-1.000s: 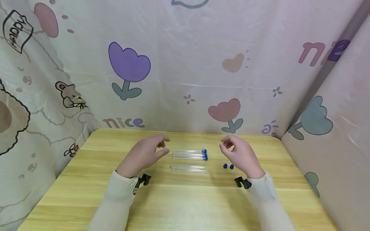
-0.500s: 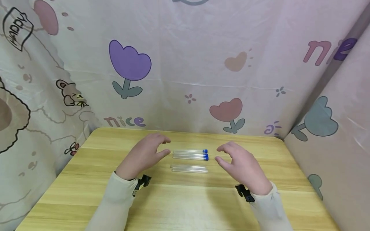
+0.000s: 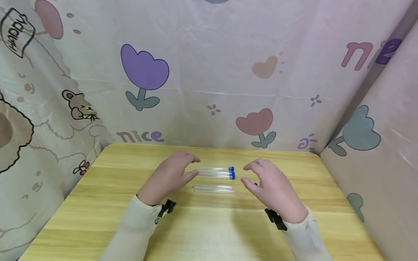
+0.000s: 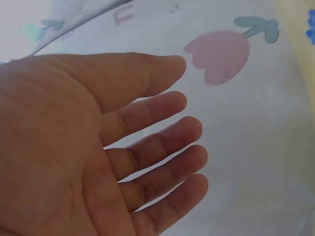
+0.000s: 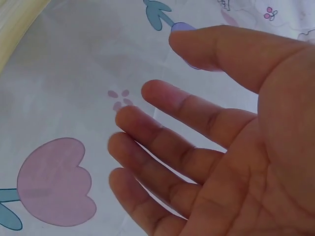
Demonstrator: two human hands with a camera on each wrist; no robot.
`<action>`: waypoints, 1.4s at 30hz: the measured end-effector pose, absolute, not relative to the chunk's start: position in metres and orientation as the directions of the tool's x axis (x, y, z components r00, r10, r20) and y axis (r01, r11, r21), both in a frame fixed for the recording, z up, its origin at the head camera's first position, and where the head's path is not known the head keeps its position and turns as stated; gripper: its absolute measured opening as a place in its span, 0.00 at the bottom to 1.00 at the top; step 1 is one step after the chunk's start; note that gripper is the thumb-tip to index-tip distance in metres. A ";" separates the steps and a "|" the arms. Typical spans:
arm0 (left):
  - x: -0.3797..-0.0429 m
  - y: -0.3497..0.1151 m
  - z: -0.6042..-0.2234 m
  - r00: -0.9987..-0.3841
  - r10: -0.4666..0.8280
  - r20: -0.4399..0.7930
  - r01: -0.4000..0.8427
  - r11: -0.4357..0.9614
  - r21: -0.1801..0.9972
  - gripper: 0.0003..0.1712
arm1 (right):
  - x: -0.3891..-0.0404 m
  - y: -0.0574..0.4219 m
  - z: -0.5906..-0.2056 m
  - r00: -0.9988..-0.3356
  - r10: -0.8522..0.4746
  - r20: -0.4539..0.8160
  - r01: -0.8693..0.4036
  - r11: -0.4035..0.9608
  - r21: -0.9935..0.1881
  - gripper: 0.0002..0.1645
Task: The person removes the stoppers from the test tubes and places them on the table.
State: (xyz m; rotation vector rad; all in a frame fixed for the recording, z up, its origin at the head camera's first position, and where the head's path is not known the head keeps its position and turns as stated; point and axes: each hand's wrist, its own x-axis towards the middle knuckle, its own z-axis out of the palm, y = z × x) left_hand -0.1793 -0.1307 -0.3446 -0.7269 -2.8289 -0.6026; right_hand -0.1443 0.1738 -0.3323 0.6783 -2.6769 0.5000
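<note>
A: Head view first. What to pick out?

B: On the table, between left hand and right hand: capped tubes in the farther row, bare tubes in the nearer.

A: And the long axis?

B: Crosswise for both rows, roughly parallel, running from the left hand's side to the right hand's side. Lying flat.

A: Which hand nearer to the capped tubes?

B: Left. With thumb tip right at the clear ends, overlapping in this view (touching or just above, can't tell). Right hand near the other ends, but apart from them. So, rightward from the left hand, leftward from the right.

A: Pointing which way?

B: Blue caps to the right, towards the right hand. For the bare tubes, too small to tell mouth from bottom.

A: Anything else there?

B: A loose cap, just beside the right thumb and partly hidden by it.

A: Now the left wrist view.

B: Palm in sight, thumb and fingers parted, holding nothing. Curtain behind, plus a blue bit at the edge, too cut off to name.

A: And the right wrist view?

B: Much alike: fingers relaxed, thumb well away from them, holding nothing. Only curtain and a pale corner strip behind; no tubes in sight.
</note>
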 end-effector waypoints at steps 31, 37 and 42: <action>-0.258 -0.122 -0.451 -0.904 0.427 0.028 0.417 0.862 0.287 0.06 | -0.141 0.170 -0.328 -0.677 -0.344 0.650 -0.611 0.756 -0.236 0.03; -0.257 -0.120 -0.450 -0.892 0.451 0.032 0.436 0.841 0.320 0.08 | -0.141 0.171 -0.327 -0.693 -0.344 0.634 -0.610 0.748 -0.261 0.03; -0.253 -0.121 -0.437 -0.894 0.443 0.067 0.434 0.818 0.377 0.05 | -0.141 0.173 -0.328 -0.690 -0.365 0.625 -0.638 0.714 -0.287 0.05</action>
